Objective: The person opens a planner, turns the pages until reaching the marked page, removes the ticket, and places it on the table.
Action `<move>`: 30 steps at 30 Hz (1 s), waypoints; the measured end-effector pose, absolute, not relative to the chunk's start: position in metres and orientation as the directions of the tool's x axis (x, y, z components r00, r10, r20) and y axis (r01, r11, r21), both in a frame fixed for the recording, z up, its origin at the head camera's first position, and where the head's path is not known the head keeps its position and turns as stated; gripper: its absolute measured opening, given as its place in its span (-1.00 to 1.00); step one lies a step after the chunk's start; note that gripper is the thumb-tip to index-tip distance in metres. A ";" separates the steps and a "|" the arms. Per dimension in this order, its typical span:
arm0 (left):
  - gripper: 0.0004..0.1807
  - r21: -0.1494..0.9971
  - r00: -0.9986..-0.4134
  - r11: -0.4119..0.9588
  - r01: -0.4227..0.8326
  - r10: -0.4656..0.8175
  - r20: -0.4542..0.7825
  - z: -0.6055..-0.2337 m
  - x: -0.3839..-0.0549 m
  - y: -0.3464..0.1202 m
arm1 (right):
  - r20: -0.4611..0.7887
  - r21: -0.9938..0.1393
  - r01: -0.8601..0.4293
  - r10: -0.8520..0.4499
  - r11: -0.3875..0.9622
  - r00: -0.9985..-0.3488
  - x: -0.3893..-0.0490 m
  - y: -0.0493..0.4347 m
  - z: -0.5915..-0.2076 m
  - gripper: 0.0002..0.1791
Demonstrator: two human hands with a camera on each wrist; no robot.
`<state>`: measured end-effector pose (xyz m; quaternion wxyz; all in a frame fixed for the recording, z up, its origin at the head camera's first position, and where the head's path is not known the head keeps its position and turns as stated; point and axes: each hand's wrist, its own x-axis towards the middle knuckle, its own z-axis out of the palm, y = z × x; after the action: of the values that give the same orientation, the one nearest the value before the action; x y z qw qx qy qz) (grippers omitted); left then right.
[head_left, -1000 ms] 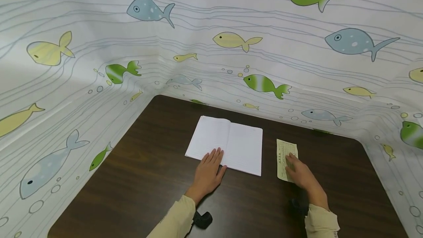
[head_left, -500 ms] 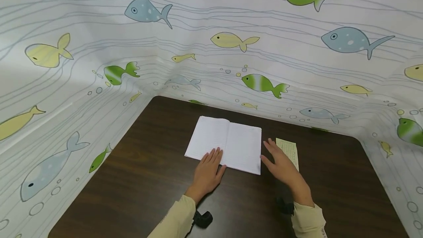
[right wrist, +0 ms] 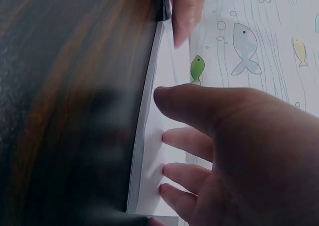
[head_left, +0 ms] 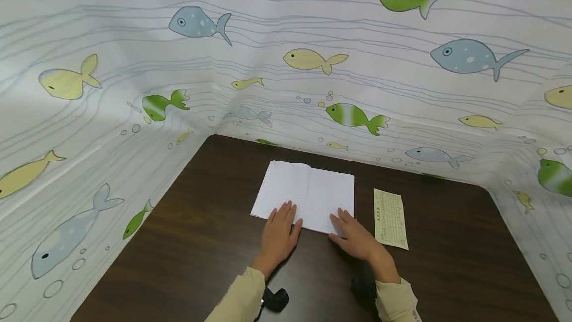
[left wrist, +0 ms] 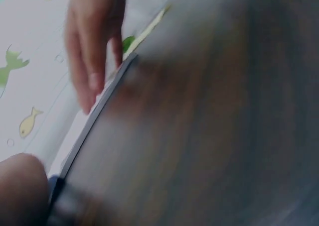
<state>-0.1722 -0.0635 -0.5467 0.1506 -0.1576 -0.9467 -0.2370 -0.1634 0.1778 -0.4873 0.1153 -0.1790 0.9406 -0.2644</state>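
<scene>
An open notebook [head_left: 330, 190] with white lined pages lies on the dark wooden table. My left hand [head_left: 279, 232] rests flat on the near edge of its left page, fingers straight. Over the near right corner of the right page is my right hand [head_left: 357, 238]; its fingers are spread and relaxed, and the right wrist view shows the fingertips [right wrist: 172, 171] at the page surface. Neither hand grips anything. To the right of the notebook lies a pale yellow-green printed slip of paper [head_left: 390, 220], apart from both hands.
White sheeting [head_left: 250, 53] printed with fish stands around the table's back and sides. The brown wood-grain table [head_left: 187, 242] has rounded far corners. Black wrist-camera mounts [head_left: 275, 300] hang under the cream sleeves [head_left: 241, 294].
My right hand has moved left from over the paper slip to the notebook's right page, uncovering the slip. My left hand has stayed on the left page.
</scene>
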 end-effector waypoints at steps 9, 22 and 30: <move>-0.49 0.624 -0.967 0.776 0.091 -0.081 0.242 -0.517 -0.188 -0.108 | -0.127 -0.591 -0.264 -0.411 0.762 -0.903 -0.163 0.182 -0.495 -0.27; -0.30 0.911 -0.971 0.335 -0.239 -0.114 -0.212 -0.478 -0.199 -0.144 | -0.113 -0.645 -0.239 -0.400 0.726 -0.909 -0.160 0.188 -0.500 -0.25; -0.30 0.936 -0.945 0.133 -0.325 -0.007 -0.327 -0.471 -0.207 -0.154 | -0.109 -0.674 -0.208 -0.374 0.709 -0.921 -0.158 0.188 -0.502 -0.23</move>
<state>-0.2073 -0.1539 -0.4710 -0.1226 0.1116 -0.7426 -0.6489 -0.1577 0.1880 -0.5024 0.1198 -0.1589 0.9165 -0.3471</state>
